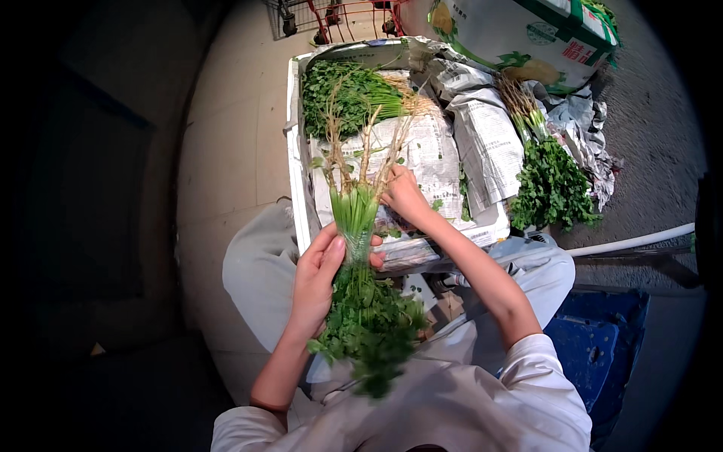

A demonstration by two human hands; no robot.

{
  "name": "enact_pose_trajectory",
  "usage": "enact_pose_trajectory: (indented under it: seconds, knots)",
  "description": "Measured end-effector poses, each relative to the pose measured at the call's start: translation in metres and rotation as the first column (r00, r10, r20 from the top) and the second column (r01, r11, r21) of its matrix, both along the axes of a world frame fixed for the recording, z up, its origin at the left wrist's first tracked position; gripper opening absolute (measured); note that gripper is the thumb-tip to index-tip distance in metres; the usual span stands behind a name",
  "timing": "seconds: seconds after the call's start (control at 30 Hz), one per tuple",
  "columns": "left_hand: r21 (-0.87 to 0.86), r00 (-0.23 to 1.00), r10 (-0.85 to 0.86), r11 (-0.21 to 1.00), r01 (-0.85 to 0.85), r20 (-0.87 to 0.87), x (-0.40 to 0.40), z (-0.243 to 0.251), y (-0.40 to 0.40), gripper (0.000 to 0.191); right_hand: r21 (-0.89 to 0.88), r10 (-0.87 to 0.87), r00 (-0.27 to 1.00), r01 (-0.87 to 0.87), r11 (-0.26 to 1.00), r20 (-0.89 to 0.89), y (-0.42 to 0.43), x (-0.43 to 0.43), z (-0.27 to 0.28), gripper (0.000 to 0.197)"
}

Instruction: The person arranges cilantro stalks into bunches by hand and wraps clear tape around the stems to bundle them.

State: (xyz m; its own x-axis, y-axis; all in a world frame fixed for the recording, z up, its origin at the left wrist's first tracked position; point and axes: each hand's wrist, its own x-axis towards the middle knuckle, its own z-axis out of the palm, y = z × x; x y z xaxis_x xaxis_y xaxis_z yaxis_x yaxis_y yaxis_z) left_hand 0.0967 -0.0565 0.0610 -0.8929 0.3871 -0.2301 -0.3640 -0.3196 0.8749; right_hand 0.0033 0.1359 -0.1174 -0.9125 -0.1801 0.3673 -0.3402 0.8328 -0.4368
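My left hand (322, 265) is wrapped around the stems of a coriander bunch (356, 209). Its pale, stringy roots point up and away from me, and the leaves hang down towards my lap. A clear wrap or tape (357, 246) circles the stems at my fingers. My right hand (405, 195) is at the right side of the roots with its fingers curled; whether they pinch a root is hidden. Beneath both hands stands a white foam box (292, 164) lined with newspaper (435, 150). Another pile of coriander (350, 93) lies at its far end, roots to the right.
Right of the box, more coriander (553, 175) lies on crumpled newspaper (596, 135). A large printed carton (508, 45) and a red wire cart (356, 20) stand beyond. A white pipe (632, 240) and a blue plastic stool or crate (587, 344) are at my right.
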Motion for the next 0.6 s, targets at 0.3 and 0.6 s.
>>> enact_pose_trajectory:
  seconds: [0.3,0.6]
  knots:
    - [0.063,0.985,-0.06,0.997,0.051,0.164,0.007,-0.019,0.016,0.023,-0.899,0.64,0.642,0.386,0.205,0.422,-0.024,0.107,0.139,0.035]
    - [-0.223,0.988,0.091,0.968,-0.118,-0.128,0.013,-0.025,0.017,0.033,-0.883,0.636,0.616,0.375,0.281,0.464,-0.038,0.142,0.142,0.032]
